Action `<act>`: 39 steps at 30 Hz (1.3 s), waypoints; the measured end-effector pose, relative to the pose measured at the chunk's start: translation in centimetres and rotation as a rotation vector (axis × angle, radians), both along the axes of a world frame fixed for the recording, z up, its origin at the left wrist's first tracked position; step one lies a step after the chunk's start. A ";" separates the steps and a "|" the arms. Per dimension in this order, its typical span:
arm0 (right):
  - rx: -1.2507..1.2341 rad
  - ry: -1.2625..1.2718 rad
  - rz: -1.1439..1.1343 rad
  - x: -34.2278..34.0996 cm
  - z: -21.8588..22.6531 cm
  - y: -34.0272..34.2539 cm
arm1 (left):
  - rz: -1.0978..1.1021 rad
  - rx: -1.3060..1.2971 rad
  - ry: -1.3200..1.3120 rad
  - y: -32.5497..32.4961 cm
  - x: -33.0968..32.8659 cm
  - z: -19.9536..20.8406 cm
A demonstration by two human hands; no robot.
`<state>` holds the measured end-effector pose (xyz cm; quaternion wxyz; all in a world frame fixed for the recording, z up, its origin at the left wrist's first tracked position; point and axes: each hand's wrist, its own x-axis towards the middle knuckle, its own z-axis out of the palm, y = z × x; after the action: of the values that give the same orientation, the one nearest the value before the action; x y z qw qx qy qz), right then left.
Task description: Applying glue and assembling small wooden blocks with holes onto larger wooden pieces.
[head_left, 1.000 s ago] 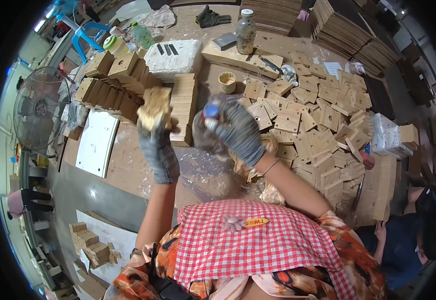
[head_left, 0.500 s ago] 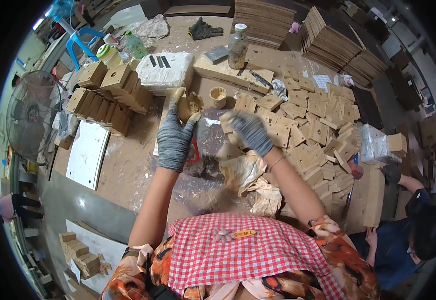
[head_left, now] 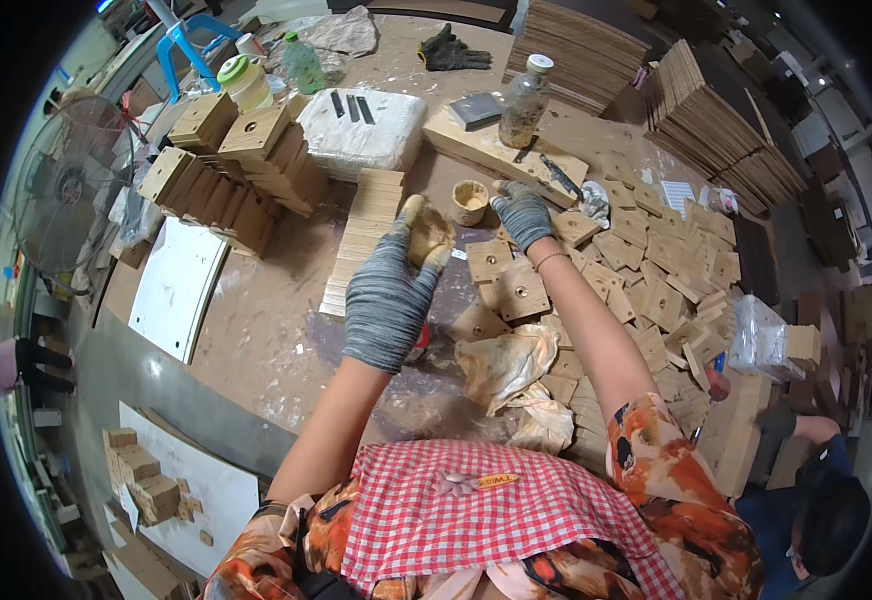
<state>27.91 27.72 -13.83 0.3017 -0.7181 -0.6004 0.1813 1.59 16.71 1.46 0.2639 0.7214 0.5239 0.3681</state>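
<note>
My left hand [head_left: 393,298], in a grey knitted glove with pale fingertips, is closed around a rounded tan piece [head_left: 431,236] that looks smeared with putty. Just left of it lies a row of wooden blocks [head_left: 366,235] packed edge to edge. My right hand [head_left: 522,216], gloved alike, has curled fingers beside a small cup [head_left: 470,203] with tan paste on its rim; what those fingers hold, if anything, is hidden. Under my right wrist lie loose wooden blocks with holes [head_left: 521,292]. A red thing [head_left: 419,342] shows partly below my left hand.
Stacked drilled blocks [head_left: 256,140] and a white wrapped bundle [head_left: 376,135] stand at the back left. A glass jar [head_left: 526,105] stands near a wooden beam [head_left: 456,140]. Loose blocks [head_left: 656,240] cover the right side. Stained cloth [head_left: 506,365] lies nearer me. A co-worker [head_left: 821,520] is at right.
My head view has shifted, so the table appears farther right. My right hand has moved away from me, up beside the cup. My left hand has come slightly nearer, uncovering the block row.
</note>
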 end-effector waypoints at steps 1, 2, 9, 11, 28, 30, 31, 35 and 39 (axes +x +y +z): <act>0.008 -0.022 -0.007 -0.5 -0.3 0.4 | 0.001 -0.029 0.006 -0.1 0.0 0.2; 0.019 -0.040 -0.013 -1.0 -0.6 0.8 | 0.004 -0.054 0.016 -0.3 0.0 0.3; -0.151 0.006 -0.049 -4.8 -1.0 1.0 | -0.005 -0.159 -0.020 -0.4 0.1 0.0; -0.132 -0.178 -0.134 -5.9 -1.9 0.0 | -0.007 -0.156 -0.003 -0.2 0.3 -0.2; -0.339 -1.259 0.075 5.3 -8.1 3.6 | -0.007 -0.209 0.070 -0.5 0.5 0.8; -0.348 -1.386 0.151 6.0 -10.4 4.8 | -0.003 -0.170 0.073 -0.5 0.4 0.8; -0.426 -1.319 0.191 6.1 -11.4 5.9 | 0.001 -0.184 0.072 -0.5 0.4 0.7; -0.347 -0.558 -0.329 7.5 -11.6 6.1 | -0.020 -0.173 0.017 -0.2 0.5 -0.3; -0.553 -0.467 -0.210 6.5 -8.0 4.3 | -0.059 -0.123 -0.065 0.1 0.3 -1.0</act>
<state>34.41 32.02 -21.84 -0.0317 -0.8520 -0.5044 0.1362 1.88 16.79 0.42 0.3354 0.7066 0.5150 0.3507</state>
